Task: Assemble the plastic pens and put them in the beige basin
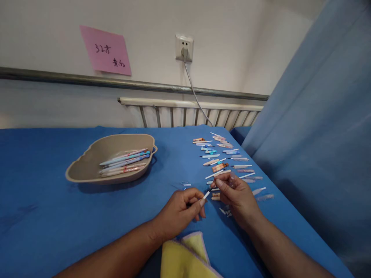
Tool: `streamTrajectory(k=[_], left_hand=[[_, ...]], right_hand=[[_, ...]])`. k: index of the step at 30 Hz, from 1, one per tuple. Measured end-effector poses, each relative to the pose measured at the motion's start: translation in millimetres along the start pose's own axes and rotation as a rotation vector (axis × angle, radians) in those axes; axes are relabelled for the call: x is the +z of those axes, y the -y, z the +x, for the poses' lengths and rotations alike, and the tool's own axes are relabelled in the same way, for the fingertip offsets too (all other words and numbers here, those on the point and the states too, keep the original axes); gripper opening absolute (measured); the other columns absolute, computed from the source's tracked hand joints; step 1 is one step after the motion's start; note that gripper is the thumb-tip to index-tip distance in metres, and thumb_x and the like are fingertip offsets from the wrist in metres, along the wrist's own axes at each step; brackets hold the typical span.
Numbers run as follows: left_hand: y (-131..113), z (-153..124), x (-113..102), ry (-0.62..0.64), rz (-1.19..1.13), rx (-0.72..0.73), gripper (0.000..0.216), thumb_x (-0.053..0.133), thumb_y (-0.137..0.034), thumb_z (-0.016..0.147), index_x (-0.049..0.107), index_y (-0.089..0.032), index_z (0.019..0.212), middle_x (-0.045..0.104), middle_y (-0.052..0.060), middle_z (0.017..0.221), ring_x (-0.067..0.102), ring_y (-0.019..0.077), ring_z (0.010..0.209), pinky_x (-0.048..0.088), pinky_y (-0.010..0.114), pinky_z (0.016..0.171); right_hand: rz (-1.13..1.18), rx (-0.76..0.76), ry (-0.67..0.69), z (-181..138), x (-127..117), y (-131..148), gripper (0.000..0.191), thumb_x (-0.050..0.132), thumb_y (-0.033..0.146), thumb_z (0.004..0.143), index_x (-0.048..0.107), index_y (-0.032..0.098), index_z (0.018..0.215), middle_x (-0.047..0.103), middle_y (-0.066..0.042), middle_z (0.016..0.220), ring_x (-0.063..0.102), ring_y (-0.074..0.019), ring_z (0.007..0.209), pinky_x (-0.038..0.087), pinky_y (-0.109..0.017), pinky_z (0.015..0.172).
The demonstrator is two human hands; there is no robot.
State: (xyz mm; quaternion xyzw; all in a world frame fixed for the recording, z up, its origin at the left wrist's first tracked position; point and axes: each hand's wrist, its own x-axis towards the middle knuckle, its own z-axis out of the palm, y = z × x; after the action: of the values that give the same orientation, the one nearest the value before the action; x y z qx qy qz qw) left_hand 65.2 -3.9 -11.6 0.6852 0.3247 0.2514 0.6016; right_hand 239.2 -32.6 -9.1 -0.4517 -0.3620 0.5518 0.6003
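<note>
A slim white pen refill (206, 194) with a dark tip is pinched between the thumb and fingers of my left hand (182, 210). The refill's dark end points up and right to the fingertips of my right hand (239, 199). Those fingers are pinched together; whatever small piece they hold there is hidden. Just beyond and beside my right hand lie rows of pen parts: white refills (242, 166), tan and brown barrel pieces (219, 167), blue barrel pieces (209, 151) and clear barrels (265, 197). Several small white tips (226, 211) lie under my right hand.
A beige basin (84, 170) holding several assembled pens (124, 162) stands at the left on the blue cloth (116, 216). A folded yellow cloth (185, 258) lies at the near edge. A blue curtain (313, 116) hangs on the right; a wall socket (184, 48) is ahead.
</note>
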Motion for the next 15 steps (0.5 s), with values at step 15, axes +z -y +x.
streamTrajectory(k=[15], left_hand=[[-0.2, -0.7, 1.8, 0.013, 0.006, 0.002, 0.022, 0.053, -0.036, 0.083, 0.06, -0.016, 0.08, 0.065, 0.002, 0.061, 0.055, 0.0101, 0.05, 0.045, 0.021, 0.052]], right_hand=[[-0.022, -0.019, -0.018, -0.5, 0.6, -0.5, 0.023, 0.072, 0.037, 0.07, 0.059, 0.018, 0.075, 0.063, 0.001, 0.072, 0.031, -0.0021, 0.04, 0.022, -0.018, 0.038]])
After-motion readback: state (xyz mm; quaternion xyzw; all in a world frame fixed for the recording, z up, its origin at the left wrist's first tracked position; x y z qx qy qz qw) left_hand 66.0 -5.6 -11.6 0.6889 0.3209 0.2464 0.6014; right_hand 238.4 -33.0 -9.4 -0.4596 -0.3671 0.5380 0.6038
